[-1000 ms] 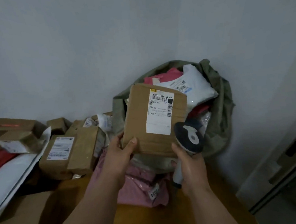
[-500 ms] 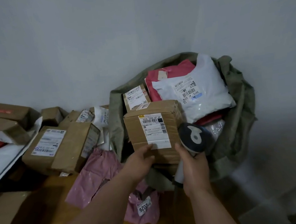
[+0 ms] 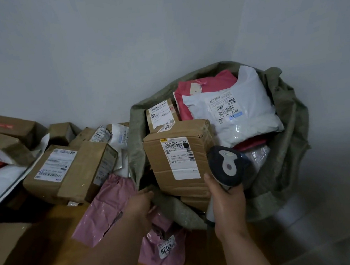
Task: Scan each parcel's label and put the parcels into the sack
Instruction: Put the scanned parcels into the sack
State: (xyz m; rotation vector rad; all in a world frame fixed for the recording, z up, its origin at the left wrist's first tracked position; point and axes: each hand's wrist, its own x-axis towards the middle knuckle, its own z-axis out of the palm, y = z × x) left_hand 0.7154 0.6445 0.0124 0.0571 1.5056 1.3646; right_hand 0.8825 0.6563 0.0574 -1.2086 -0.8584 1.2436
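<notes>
A brown cardboard box [image 3: 158, 155] with a white barcode label lies at the front of the open green sack [image 3: 288, 142], label up. My left hand [image 3: 139, 210] is at the sack's front rim, its fingers loosely bent against the fabric and apart from the box. In my right hand [image 3: 228, 204] I grip the handle of a barcode scanner [image 3: 226, 165], whose dark head sits beside the box's right edge. The sack also holds a white mailer [image 3: 243, 123], a red mailer [image 3: 208, 84] and a small box [image 3: 160, 114].
Two pink mailers [image 3: 110, 207] [image 3: 166, 255] lie on the wooden table [image 3: 53, 251] under my left arm. A large labelled box [image 3: 66, 172] and several more boxes and bags are piled to the left along the wall. The sack stands in the room's corner.
The box went from upright in my left hand down into the sack. My left hand let go of it and drew back to the sack's rim. The scanner stayed beside the box.
</notes>
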